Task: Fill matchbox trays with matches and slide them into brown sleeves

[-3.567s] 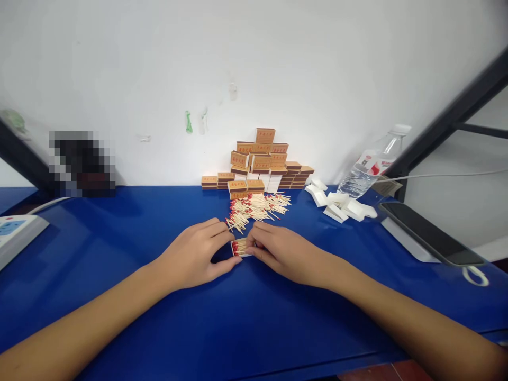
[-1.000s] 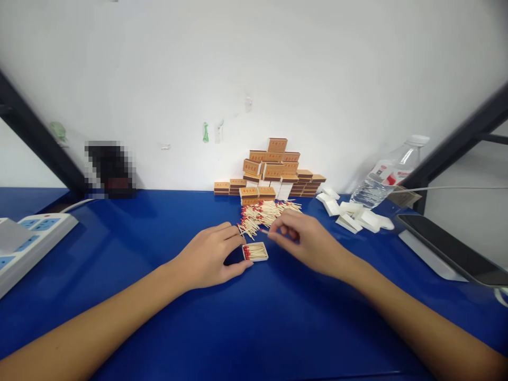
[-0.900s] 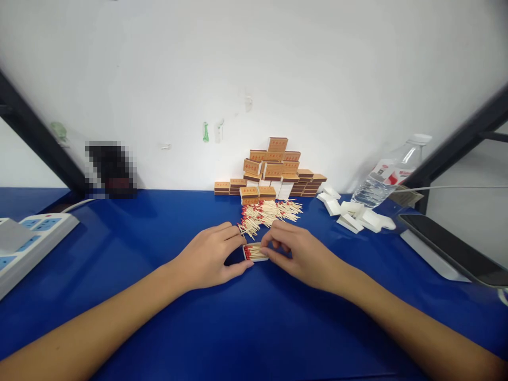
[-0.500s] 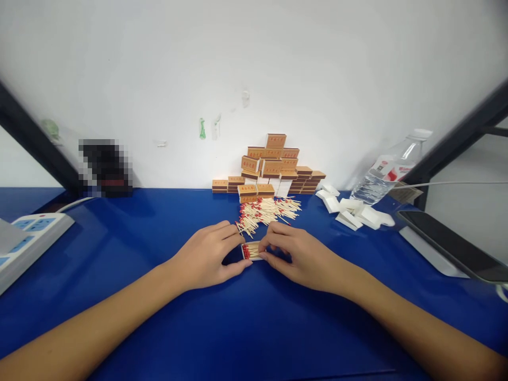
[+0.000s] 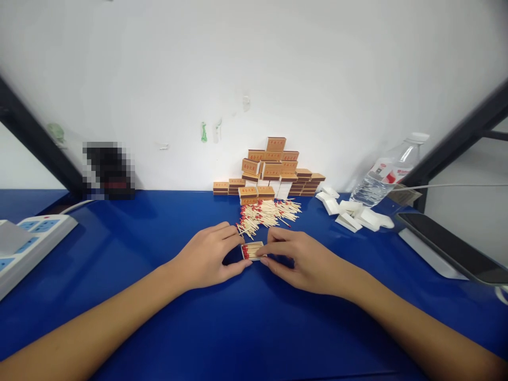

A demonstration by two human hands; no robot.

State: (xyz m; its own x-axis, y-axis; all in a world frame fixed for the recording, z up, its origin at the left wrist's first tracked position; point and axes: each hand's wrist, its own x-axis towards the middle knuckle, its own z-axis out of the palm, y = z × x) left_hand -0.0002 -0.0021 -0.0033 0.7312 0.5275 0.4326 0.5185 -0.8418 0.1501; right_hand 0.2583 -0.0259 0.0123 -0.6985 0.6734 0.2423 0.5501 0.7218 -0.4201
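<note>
A small white matchbox tray [image 5: 260, 244] lies on the blue table, with red-headed matches [image 5: 251, 251] lined up inside, heads to the left. My left hand [image 5: 212, 254] grips the tray's left end between thumb and fingers. From the right, my right hand [image 5: 299, 259] reaches over the other end; its index finger presses on the matches and its thumb sits at the near right corner. The right hand's other fingers are curled and partly hidden. Just beyond the tray spreads a loose heap of matches [image 5: 265, 212].
Stacked orange matchboxes [image 5: 273, 170] rise against the wall behind the heap. To the right are folded white card pieces [image 5: 349, 212], a leaning water bottle [image 5: 387, 172] and a phone [image 5: 452, 246] on a white stand. At left lies a power strip [image 5: 37, 248] with a cable.
My right hand's fingers have shifted: the index finger has straightened onto the matches, exposing more of the tray. My left hand stays on the tray. The whole view has moved slightly.
</note>
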